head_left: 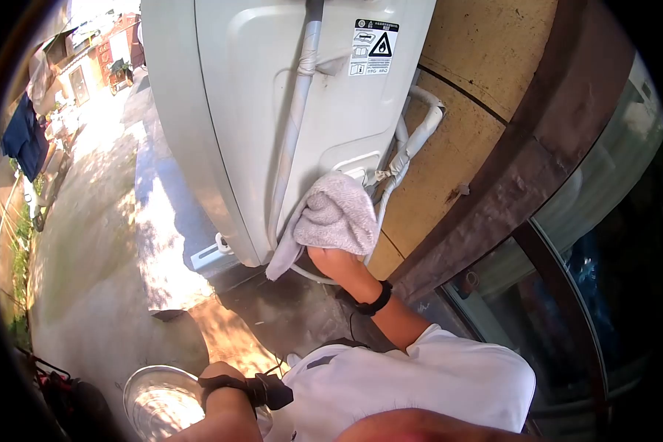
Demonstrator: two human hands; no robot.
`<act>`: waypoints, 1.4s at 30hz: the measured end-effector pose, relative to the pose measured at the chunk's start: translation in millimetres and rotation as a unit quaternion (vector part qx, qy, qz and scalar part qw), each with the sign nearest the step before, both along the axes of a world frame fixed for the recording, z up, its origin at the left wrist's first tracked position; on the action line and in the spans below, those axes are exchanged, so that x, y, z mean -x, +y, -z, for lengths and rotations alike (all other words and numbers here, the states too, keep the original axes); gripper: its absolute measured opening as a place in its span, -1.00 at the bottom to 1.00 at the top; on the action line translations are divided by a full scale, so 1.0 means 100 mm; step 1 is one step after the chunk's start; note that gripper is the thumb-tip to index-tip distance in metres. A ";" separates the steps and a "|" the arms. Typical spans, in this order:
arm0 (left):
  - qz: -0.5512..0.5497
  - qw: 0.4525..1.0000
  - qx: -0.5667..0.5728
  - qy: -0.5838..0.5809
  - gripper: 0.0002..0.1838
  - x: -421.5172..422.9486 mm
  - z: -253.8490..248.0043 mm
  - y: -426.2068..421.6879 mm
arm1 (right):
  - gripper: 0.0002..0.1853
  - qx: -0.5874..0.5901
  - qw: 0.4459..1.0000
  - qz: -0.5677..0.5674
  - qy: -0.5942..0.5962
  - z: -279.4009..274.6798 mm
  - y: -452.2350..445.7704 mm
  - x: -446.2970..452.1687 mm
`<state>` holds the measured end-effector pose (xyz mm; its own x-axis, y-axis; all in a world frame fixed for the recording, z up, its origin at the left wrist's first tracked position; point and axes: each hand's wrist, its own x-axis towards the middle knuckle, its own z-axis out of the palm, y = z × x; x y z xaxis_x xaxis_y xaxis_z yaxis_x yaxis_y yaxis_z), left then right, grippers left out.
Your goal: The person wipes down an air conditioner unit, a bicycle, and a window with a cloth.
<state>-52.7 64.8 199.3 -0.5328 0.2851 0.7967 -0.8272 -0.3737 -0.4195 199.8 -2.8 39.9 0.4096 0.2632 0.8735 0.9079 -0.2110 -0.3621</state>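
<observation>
A greyish-pink cloth (335,210) is bunched over my right hand (330,258), against the lower side of a white outdoor air-conditioner unit (250,96). My right fingers are hidden under the cloth; its loose end hangs down to the left. A white wrapped pipe (295,125) runs down the unit beside the cloth, and a valve with more wrapped pipes (420,132) is just right of it. My left hand (225,370) is low in the view, at the rim of a round metal basin (136,383); its fingers cannot be made out.
A warning label (373,48) is on the unit. To the right are a yellowish wall (479,66), a brown frame (486,199) and glass panes. At the left, a sunlit concrete path (88,243) passes hanging dark clothing (23,140). A dark object (74,401) stands left of the basin.
</observation>
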 end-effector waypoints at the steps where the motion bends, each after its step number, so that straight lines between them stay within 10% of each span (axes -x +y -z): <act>1: 0.020 0.999 -0.011 0.047 -0.67 0.02 0.05 0.01 | -0.74 -0.015 1.000 -0.004 -0.016 -0.11 -0.02 0.00; 7: 0.188 0.977 -0.051 0.091 -0.73 -0.05 -0.06 -0.03 | -0.42 0.070 0.997 0.005 -0.018 -0.12 0.05 -0.03; 12: 0.081 0.991 -0.108 0.012 -0.72 -0.03 0.02 0.06 | -0.21 -0.152 0.840 -0.290 0.432 0.32 0.12 0.00; 14: -0.025 0.996 -0.053 0.061 -0.70 0.19 0.01 0.11 | -0.17 0.044 0.976 -0.151 0.152 0.17 -0.04 -0.04; 19: -0.236 0.967 -0.063 -0.068 -0.60 0.02 0.09 0.15 | -0.26 0.022 0.987 -0.127 0.096 -0.06 -0.03 -0.10; 21: -0.437 0.862 -0.106 0.232 -0.49 0.33 0.30 0.17 | -0.29 0.043 0.994 -0.090 0.038 -0.11 0.00 -0.07; 23: -0.330 0.939 0.075 0.058 -0.87 -0.35 0.58 0.18 | -0.32 0.059 0.996 -0.058 0.043 -0.15 -0.01 0.05; 24: -0.290 0.938 0.074 0.175 -0.81 -0.49 0.83 0.16 | -0.33 0.005 0.986 -0.101 0.130 -0.04 -0.03 0.05; 27: -0.256 0.784 -0.089 0.558 -0.47 -0.74 1.44 0.30 | -0.35 0.103 0.994 -0.026 -0.003 0.09 -0.38 0.03; 29: -0.236 0.685 -0.135 0.676 -0.33 -0.74 1.72 0.28 | -0.38 -0.023 0.921 -0.219 0.321 0.29 -0.54 0.12; 31: 0.015 0.370 -0.201 0.907 -0.26 -0.72 1.82 0.27 | -0.40 0.063 0.940 -0.256 0.216 0.04 -0.57 0.30; 32: 0.079 0.337 -0.153 0.925 -0.28 -0.72 1.77 0.23 | -0.41 0.148 0.941 -0.284 0.106 -0.09 -0.61 0.41; 33: 0.081 0.333 -0.156 0.926 -0.28 -0.69 2.00 0.29 | -0.41 0.147 0.942 -0.282 0.110 -0.17 -0.59 0.50; 35: -0.202 0.601 -0.273 0.724 -0.21 -0.62 2.72 0.46 | -0.44 0.260 0.850 -0.428 0.161 -0.33 -0.42 0.57; 36: 0.039 0.640 -0.074 0.763 -0.38 -0.54 2.77 0.45 | -0.44 0.260 0.853 -0.424 0.160 -0.35 -0.39 0.56; 42: -0.033 0.699 0.104 0.707 -0.41 -0.28 2.20 0.75 | -0.56 0.201 0.893 -0.403 0.009 -0.58 -0.31 0.49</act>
